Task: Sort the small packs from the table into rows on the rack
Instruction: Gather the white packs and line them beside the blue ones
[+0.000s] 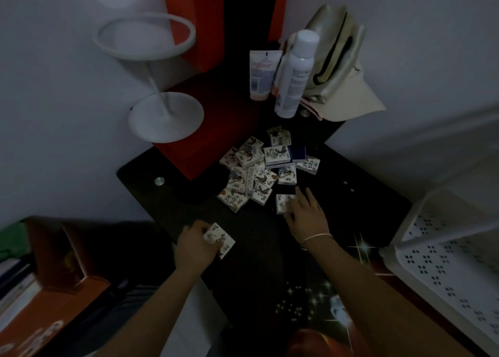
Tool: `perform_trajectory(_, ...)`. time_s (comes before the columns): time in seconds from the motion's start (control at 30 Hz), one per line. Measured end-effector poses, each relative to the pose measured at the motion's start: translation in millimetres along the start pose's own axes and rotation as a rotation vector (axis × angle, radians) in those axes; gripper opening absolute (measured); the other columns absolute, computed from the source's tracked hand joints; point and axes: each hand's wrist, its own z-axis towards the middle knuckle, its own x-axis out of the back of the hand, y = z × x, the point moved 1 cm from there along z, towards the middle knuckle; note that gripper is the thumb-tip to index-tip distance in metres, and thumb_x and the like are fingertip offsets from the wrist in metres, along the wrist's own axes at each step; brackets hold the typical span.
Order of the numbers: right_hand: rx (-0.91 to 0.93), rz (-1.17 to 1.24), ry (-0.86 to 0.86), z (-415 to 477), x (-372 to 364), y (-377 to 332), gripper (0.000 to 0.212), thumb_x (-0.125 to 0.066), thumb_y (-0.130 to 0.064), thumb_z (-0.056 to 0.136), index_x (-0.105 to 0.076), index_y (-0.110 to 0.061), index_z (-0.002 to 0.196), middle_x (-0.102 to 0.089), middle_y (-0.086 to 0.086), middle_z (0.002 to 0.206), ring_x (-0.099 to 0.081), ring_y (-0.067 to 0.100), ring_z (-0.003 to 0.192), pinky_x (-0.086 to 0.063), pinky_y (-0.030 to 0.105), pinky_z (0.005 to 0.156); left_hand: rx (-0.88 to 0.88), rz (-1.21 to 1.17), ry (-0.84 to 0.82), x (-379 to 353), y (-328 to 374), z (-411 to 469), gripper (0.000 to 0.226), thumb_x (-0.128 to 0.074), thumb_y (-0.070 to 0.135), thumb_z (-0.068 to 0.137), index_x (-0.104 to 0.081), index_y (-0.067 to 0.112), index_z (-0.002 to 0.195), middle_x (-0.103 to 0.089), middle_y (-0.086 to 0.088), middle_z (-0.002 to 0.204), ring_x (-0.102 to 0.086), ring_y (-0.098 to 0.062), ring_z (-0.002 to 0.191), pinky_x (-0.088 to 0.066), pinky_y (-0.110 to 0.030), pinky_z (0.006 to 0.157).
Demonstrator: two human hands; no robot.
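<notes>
While the left hand (193, 246) keeps one patterned pack (219, 240) in a closed grip above the near edge of the dark bench (172, 194), the right hand (305, 212) lies flat with fingers spread over another pack (283, 203). The remaining packs (259, 167) sit heaped mid-bench. The white rack (445, 259) stands at right.

Feed's very dim on my end, soft overall, wide-angle bending at edges; black table (364, 194) swallows detail, few sparkle glints.
</notes>
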Motion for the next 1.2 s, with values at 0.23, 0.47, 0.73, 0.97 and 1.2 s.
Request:
perform_trajectory(0.23,-0.252,0.241,-0.123,-11,0,5,0.057,-0.068,-0.039,0.080,-0.049,-0.015,0.128,-0.051,0.010,0.125,-0.046,0.029,0.118,-0.043,0.035,0.093,-0.037,-0.161,-0.088,-3,28,-10,0.044,-0.075,0.018,0.079,-0.045,0.013,0.110,-0.062,-0.007,0.107,-0.063,-0.019,0.087,-0.055,-0.035,0.077)
perform_trajectory(0.47,-0.238,0.257,-0.254,-51,8,10,0.047,-0.068,-0.040,0.080,-0.051,-0.014,0.116,-0.051,0.011,0.120,-0.049,0.028,0.113,-0.043,0.031,0.089,-0.226,-0.573,-0.243,16,91,-40,0.033,-0.076,0.020,0.081,-0.061,0.028,0.110,-0.060,0.005,0.105,-0.063,-0.013,0.092,-0.054,-0.029,0.068)
perform_trajectory(0.73,-0.122,0.485,0.086,-117,130,36,0.037,-0.056,-0.055,0.087,-0.062,-0.038,0.120,-0.068,-0.012,0.114,-0.067,0.009,0.095,-0.051,0.021,0.084,-0.468,-0.825,-0.426,50,213,-114,0.022,-0.073,0.013,0.081,-0.066,0.016,0.101,-0.074,-0.004,0.095,-0.069,-0.016,0.083,-0.053,-0.032,0.072)
perform_trajectory(0.97,-0.116,0.404,0.512,-193,299,72,0.030,-0.051,-0.030,0.095,-0.050,-0.021,0.124,-0.062,-0.003,0.089,-0.061,0.012,0.070,-0.042,0.021,0.063,-0.922,-1.033,-0.505,88,347,-213,0.022,-0.067,0.002,0.084,-0.056,0.007,0.103,-0.073,-0.004,0.082,-0.068,-0.009,0.064,-0.053,-0.021,0.054)
perform_trajectory(1.2,-0.296,0.417,0.710,-254,378,148,0.039,-0.068,-0.026,0.084,-0.047,-0.022,0.118,-0.065,-0.006,0.090,-0.065,0.008,0.075,-0.056,0.032,0.071,-1.437,-0.774,-0.370,69,440,-273,0.032,-0.071,0.008,0.083,-0.059,0.024,0.108,-0.071,0.000,0.097,-0.068,-0.012,0.087,-0.057,-0.027,0.078)
